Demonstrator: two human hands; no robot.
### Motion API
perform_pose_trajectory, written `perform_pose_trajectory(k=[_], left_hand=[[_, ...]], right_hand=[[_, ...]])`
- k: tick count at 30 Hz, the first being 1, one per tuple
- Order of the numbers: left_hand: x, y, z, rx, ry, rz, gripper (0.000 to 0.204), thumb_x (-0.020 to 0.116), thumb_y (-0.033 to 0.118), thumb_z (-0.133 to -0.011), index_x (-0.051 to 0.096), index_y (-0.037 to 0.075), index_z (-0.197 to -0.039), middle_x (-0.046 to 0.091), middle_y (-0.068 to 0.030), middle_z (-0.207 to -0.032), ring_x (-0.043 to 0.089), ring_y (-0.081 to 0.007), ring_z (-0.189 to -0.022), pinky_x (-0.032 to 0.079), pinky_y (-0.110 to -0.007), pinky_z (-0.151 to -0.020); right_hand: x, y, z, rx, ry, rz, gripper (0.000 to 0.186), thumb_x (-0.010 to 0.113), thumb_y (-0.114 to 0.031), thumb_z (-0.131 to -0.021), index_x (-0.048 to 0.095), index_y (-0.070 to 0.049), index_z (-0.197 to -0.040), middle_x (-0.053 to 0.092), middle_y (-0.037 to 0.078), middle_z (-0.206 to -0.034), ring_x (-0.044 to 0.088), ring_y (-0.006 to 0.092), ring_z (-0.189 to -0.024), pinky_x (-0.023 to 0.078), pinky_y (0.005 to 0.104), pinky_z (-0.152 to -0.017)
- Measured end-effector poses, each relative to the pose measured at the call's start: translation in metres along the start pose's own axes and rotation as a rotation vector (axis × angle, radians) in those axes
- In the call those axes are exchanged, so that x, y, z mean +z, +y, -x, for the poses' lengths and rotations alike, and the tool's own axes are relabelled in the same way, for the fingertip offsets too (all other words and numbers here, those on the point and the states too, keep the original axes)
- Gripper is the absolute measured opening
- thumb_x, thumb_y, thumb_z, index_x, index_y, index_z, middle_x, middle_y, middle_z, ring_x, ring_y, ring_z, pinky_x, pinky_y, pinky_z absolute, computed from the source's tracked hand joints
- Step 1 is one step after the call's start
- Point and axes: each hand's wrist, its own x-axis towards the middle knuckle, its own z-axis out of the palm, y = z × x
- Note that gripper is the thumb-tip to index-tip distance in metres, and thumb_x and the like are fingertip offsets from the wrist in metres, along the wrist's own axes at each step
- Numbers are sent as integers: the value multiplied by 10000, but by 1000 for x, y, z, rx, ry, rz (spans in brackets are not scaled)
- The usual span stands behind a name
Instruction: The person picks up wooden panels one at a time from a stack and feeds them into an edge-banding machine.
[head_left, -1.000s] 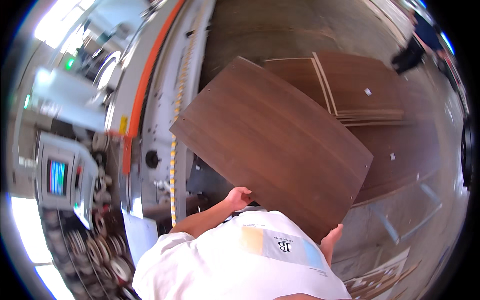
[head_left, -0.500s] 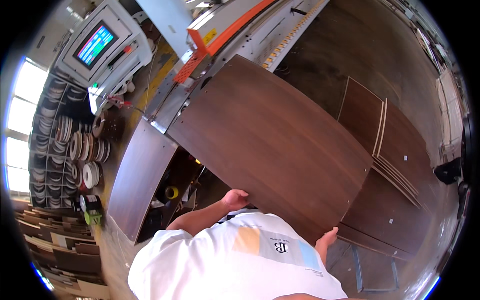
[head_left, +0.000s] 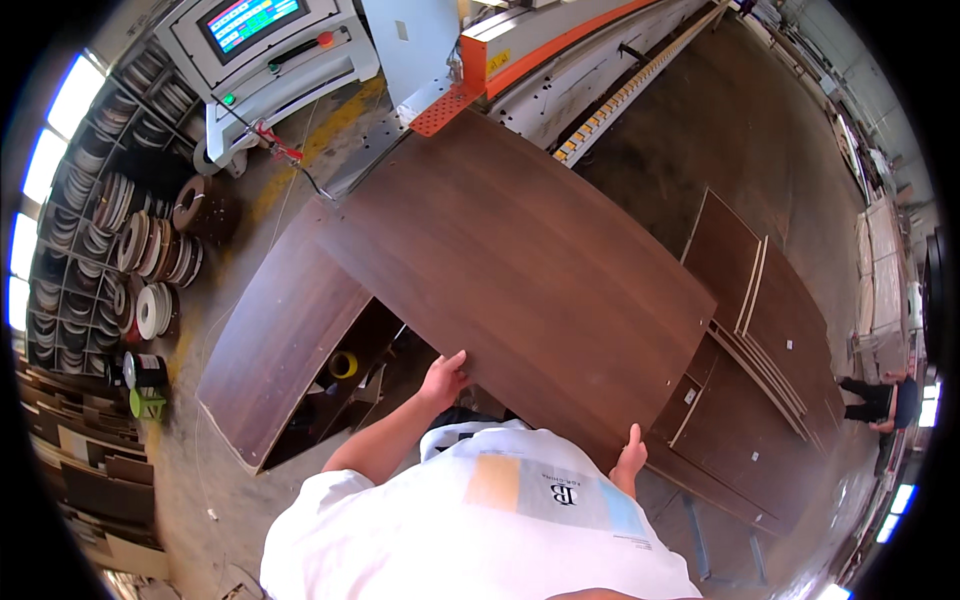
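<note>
Brown panel (head_left: pixel 530 270): is lying in front of the person at a slant, its far left end reaching the metal edge of the machine (head_left: pixel 600 60); two small pale spots are showing near its right end.
Left hand (head_left: pixel 443 380): is grasping the near long edge of the brown panel, the thumb side showing above and the other fingers mostly hiding.
Right hand (head_left: pixel 629 457): is touching the brown panel at its near right corner; most fingers are hiding, so whether they are closing on it cannot be told.
Orange guard plate (head_left: pixel 445 108): is projecting from the machine just beside the panel's far left corner.
Control console (head_left: pixel 265 60): is standing at upper left, its screen glowing.
Brown-topped cabinet (head_left: pixel 280 310): is standing left of the hands, partly lying under the panel's left corner in this view; whether the two are touching cannot be told.
Yellow ring (head_left: pixel 343 364): is sitting inside the cabinet's open side.
Panel stack (head_left: pixel 790 345): is lying to the right, beyond the right hand.
Roll rack (head_left: pixel 85 230): is holding many coils at far left.
Co-worker (head_left: pixel 888 402): is standing at far right, well apart.
</note>
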Motion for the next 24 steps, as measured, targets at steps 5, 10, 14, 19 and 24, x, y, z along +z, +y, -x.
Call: perform_pose_trajectory(k=[5, 10, 14, 19, 24], left_hand=[[12, 0, 10, -27, 148, -182, 483, 443, 459, -1054, 516, 78, -1341, 643, -87, -1248, 634, -236, -1079, 492, -442, -956], [25, -5, -7, 37, 197, -186, 519, 412, 493, -1055, 519, 66, -1330, 654, -102, -1212, 641, -235, -1052, 525, -421, -889], [36, -6, -31, 58, 216, -196, 536, 428, 511, -1045, 546, 59, -1308, 661, -111, -1214, 650, -245, -1048, 523, -420, -866], [63, 3, -60, 72, 210, -232, 521, 420, 504, -1050, 586, 56, -1259, 691, -86, -1144, 667, -218, -976, 532, -396, -822], [94, 15, -95, 62, 194, -205, 487, 404, 476, -1063, 604, 61, -1222, 691, -74, -1082, 659, -204, -905, 542, -382, -788]], right_hand=[[18, -12, 25, -72, -6, 37, 531, 685, -407, -937, 637, 75, -1153, 672, 156, -1151, 641, 253, -1006, 521, 370, -868], [26, -31, 11, -71, -9, 29, 572, 681, -418, -941, 609, 86, -1202, 652, 175, -1200, 624, 272, -1060, 505, 386, -916], [27, -38, -17, -42, -9, 60, 585, 680, -431, -943, 607, 85, -1210, 642, 176, -1223, 613, 280, -1084, 495, 393, -943], [39, -63, -50, -51, -51, 2, 619, 692, -449, -934, 593, 88, -1227, 625, 177, -1253, 604, 280, -1096, 493, 397, -949], [52, -93, -82, -23, -89, -37, 594, 705, -423, -931, 589, 77, -1230, 626, 166, -1240, 622, 266, -1080, 513, 388, -939]])
